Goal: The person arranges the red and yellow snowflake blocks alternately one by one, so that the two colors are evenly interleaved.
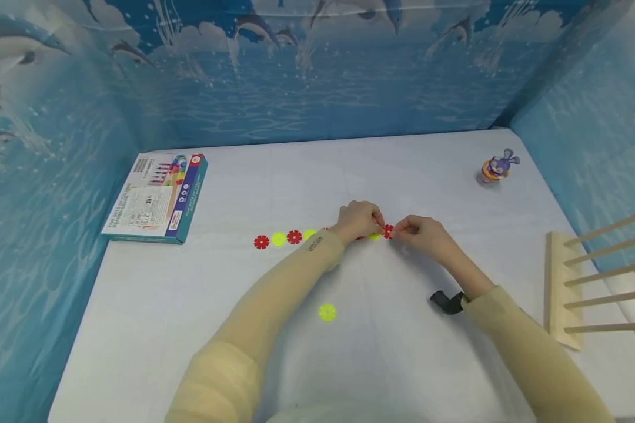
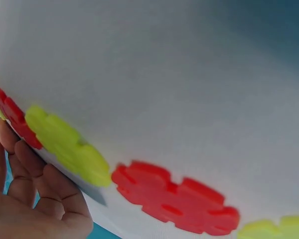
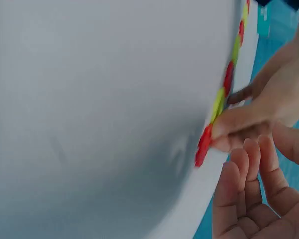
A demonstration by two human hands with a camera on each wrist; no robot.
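Observation:
A row of notched plastic discs, red and yellow by turns, runs across the white table. My left hand lies over the row's right part, hiding some discs. Its thumb and fingertips pinch the red end disc beside a yellow disc. Just right of that disc is my right hand, fingers loosely bent with nothing visible between them. In the left wrist view, a yellow disc and a red disc are joined edge to edge. One loose yellow disc lies nearer the body.
A flat boxed set lies at the back left. A purple rabbit-like figure stands at the back right. The wooden rack with pegs is at the right edge. A blue dolphin-print curtain surrounds the table.

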